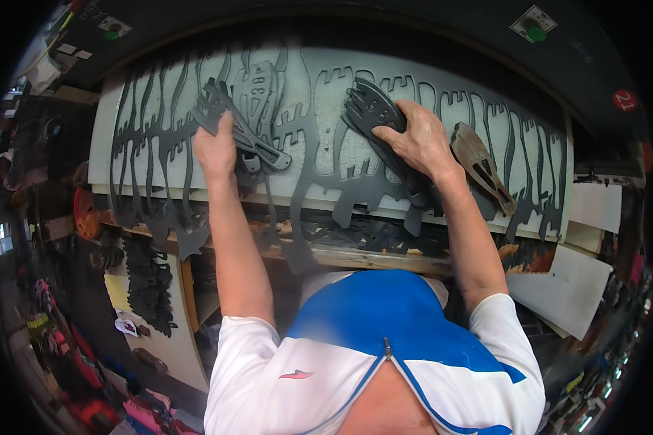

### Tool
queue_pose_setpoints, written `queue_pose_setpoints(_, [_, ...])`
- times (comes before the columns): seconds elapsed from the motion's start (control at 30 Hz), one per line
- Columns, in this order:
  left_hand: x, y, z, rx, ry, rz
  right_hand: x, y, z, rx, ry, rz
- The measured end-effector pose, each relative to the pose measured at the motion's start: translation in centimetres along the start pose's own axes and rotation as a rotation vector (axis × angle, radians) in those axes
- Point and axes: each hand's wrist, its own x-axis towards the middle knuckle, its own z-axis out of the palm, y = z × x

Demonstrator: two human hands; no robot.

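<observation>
My left hand (216, 148) is closed around a few long dark grey cut-out pieces (250, 138), notched at one end and slotted at the other. Just behind them, another grey piece with holes (257, 90) lies blurred. To the right, my right hand (422, 141) grips a stack of similar dark cut-out pieces (374, 105), thumb on top and the fingers mostly hidden. Beneath both hands a dark sheet with cut-out gaps (312, 148) covers a pale board (105, 145); its ragged strips hang over the front edge. A brownish slotted block (479, 159) rests right of my right hand.
A dark machine body with two green buttons (112, 35) (535, 34) overhangs the board's far side. Dark scraps (363, 235) fill a wooden-edged ledge below the front edge. White sheets (569, 290) stand at the right; dark cut pieces (149, 283) hang at the left.
</observation>
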Motion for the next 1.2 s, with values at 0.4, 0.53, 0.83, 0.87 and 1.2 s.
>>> queue_pose_setpoints(0.4, [1.6, 2.2, -0.4, 0.074, -0.075, -0.094, 5.9, -11.6, 7.7, 0.800, -0.142, 0.036])
queue_pose_setpoints(0.53, [0.9, 2.6, -1.5, 0.319, -0.044, -0.036, 6.2, -15.3, 13.9, 0.514, 0.022, -0.109])
queue_pose_setpoints(0.83, [-4.2, 3.2, -9.4, -0.310, 0.062, -0.125, -0.9, -21.1, 15.5, 1.018, -0.194, -0.208])
queue_pose_setpoints(0.87, [-5.0, 3.5, -9.7, -0.505, -0.008, -0.070, -2.0, -21.6, 15.1, 1.052, -0.181, -0.201])
queue_pose_setpoints(1.2, [-17.7, 5.5, -21.2, -0.829, -0.034, 0.012, -13.6, -26.0, 18.2, 0.664, -0.195, -0.643])
